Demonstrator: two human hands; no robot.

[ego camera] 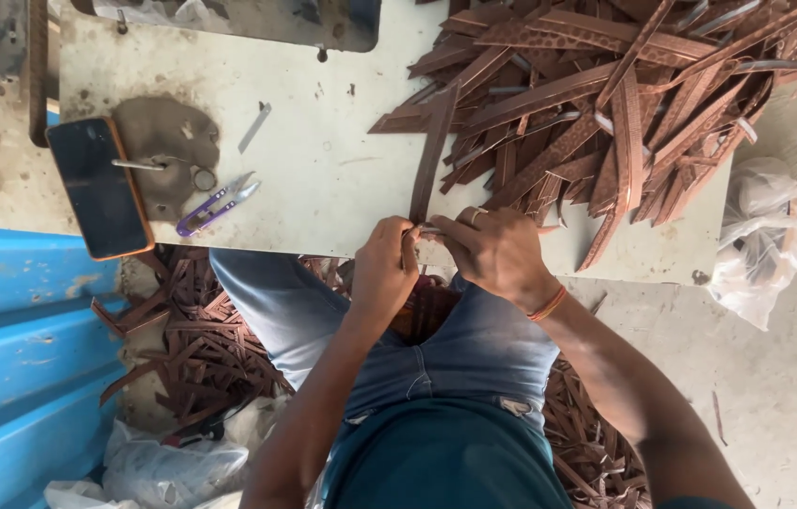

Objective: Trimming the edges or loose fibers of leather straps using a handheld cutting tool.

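Two hands meet at the near edge of the table (323,188), right over the person's lap, and both are closed on the same brown strip (431,160). The left hand (384,269) curls its fingers around the strip's near end, pinching it tight, while the right hand (497,250), a ring on one finger and an orange band at the wrist, presses in from the other side, fingertips together on that same end, seemingly on a small pale piece there, though it is too small to make out. The strip runs straight away from the hands across the tabletop, its far end reaching the big heap of strips (606,104) lying up and to the right of the right hand, so it stays flat and supported while the end is worked. Off to the left of the left hand, well apart, lie purple-handled snips (214,207), within easy reach, and further left a dark phone (99,187) overhangs the table edge. Below the hands, past the knees, more brown strips (200,349) litter the floor.
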